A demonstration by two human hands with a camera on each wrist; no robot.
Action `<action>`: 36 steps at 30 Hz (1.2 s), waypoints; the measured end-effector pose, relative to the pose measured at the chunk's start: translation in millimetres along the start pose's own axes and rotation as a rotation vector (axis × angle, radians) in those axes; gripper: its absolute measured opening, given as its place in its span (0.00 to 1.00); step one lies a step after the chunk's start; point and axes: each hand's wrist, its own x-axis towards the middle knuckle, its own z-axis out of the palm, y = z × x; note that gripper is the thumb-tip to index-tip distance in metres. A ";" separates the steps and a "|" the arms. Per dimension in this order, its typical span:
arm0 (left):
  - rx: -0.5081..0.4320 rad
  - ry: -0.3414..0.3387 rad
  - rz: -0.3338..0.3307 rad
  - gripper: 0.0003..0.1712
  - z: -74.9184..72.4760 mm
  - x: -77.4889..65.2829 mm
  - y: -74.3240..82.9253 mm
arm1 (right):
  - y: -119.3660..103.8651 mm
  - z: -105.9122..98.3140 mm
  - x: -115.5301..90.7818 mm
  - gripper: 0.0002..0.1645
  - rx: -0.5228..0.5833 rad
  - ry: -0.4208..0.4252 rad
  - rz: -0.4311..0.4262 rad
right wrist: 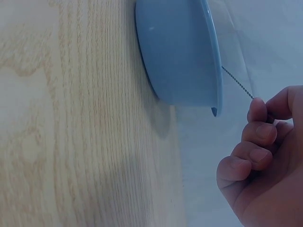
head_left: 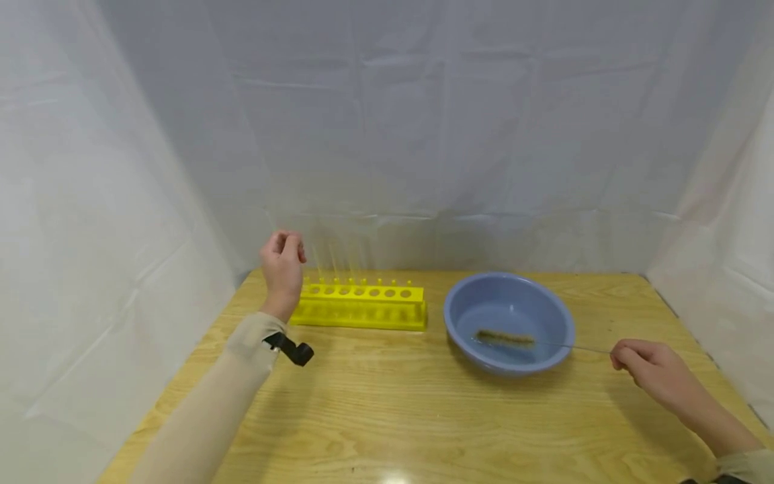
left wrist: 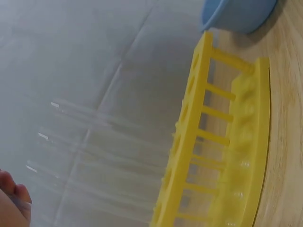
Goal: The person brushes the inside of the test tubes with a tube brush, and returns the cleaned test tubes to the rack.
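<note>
My left hand (head_left: 283, 269) is raised at the left end of the yellow test tube rack (head_left: 363, 309), its fingers curled. In the left wrist view its fingertips (left wrist: 21, 193) pinch the end of a clear test tube, mostly hard to make out. Beside it, several clear test tubes (left wrist: 109, 153) stand upside down over the rack's back pegs. My right hand (head_left: 656, 373) pinches the thin twisted-wire handle (right wrist: 238, 82) of a test tube brush between thumb and forefinger. The brush's brown bristle head (head_left: 504, 338) lies inside the blue basin (head_left: 510, 368), its wire crossing the rim.
The rack and basin stand side by side on a wooden table (head_left: 375, 410), toward its back edge. White sheeting (head_left: 399, 134) hangs behind the table and along both sides. A black strap mount (head_left: 290, 347) sits on the left wrist.
</note>
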 end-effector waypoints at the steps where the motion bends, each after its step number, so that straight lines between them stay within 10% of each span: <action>1: 0.016 0.008 -0.012 0.14 -0.7 2.3 -4.6 | -0.1 0.0 0.1 0.21 0.000 0.003 -0.005; 11: 0.127 0.044 -0.116 0.15 -6.6 23.2 -60.4 | 3.1 -1.9 -2.4 0.22 -0.003 -0.019 0.003; 25: 0.233 0.006 -0.177 0.16 -14.7 21.2 -82.9 | 1.3 -1.7 -1.7 0.22 -0.017 -0.032 0.013; 36: 0.268 -0.046 -0.369 0.15 -15.2 18.3 -89.7 | 1.1 -1.3 -2.9 0.22 -0.017 -0.022 0.012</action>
